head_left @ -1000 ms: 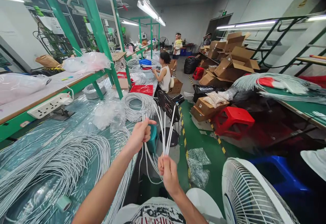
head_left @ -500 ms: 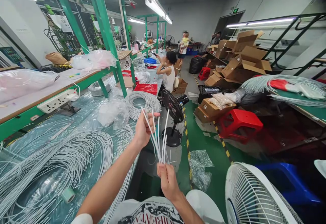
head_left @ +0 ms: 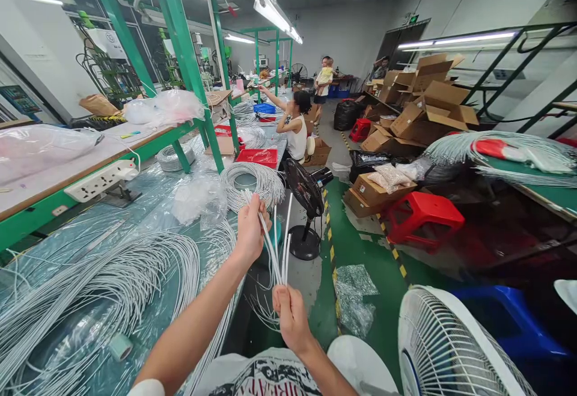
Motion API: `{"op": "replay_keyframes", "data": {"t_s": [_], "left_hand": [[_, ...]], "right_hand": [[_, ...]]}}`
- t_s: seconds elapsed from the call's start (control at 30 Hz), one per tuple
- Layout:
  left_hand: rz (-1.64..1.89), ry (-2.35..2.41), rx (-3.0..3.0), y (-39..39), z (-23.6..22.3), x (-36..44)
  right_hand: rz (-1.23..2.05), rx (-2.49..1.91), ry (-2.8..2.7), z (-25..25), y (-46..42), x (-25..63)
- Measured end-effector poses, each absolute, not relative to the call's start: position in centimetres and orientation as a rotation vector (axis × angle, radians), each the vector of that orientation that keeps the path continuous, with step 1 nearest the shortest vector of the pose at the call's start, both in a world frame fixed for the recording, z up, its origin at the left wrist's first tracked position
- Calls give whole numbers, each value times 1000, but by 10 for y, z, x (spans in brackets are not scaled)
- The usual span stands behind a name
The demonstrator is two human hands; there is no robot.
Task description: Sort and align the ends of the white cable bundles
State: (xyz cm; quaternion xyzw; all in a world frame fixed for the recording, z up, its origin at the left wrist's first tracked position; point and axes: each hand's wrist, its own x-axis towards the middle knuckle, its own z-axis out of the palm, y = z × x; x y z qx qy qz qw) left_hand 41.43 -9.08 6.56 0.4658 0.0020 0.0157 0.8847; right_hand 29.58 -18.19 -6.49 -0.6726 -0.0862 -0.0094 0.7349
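Note:
In front of me a small bunch of white cables (head_left: 273, 250) fans upward between my hands. My right hand (head_left: 293, 319) is closed in a fist round the bunch's lower part. My left hand (head_left: 252, 228) grips several of the same cables near their upper ends, thumb up. A few strands stand free to the right of my left hand. To the left, a large loose coil of white cables (head_left: 180, 264) spreads over the plastic-covered bench (head_left: 157, 219). A pale green roll of tape (head_left: 120, 347) lies inside that coil.
A black fan (head_left: 306, 204) stands beyond my hands, and a white fan (head_left: 455, 342) is close at my right. Red stools (head_left: 426, 219) and cardboard boxes (head_left: 433, 107) line the right side. A seated person (head_left: 296, 128) is at the bench farther off.
My left hand has closed round several strands, gathering them to the left; before, its fingers were spread among the ends. My right hand keeps its grip. The seated person has stretched an arm out.

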Motion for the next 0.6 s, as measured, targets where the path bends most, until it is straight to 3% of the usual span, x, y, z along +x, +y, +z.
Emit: {"op": "replay_keyframes", "data": {"t_s": [0.33,0.6], "left_hand": [[202,1,813,-98,65,409],[-173,-27,718,-85,79,400]], "right_hand": [[167,-885,250,-52,-175,309],[245,-674,269,-40,-192,315]]}}
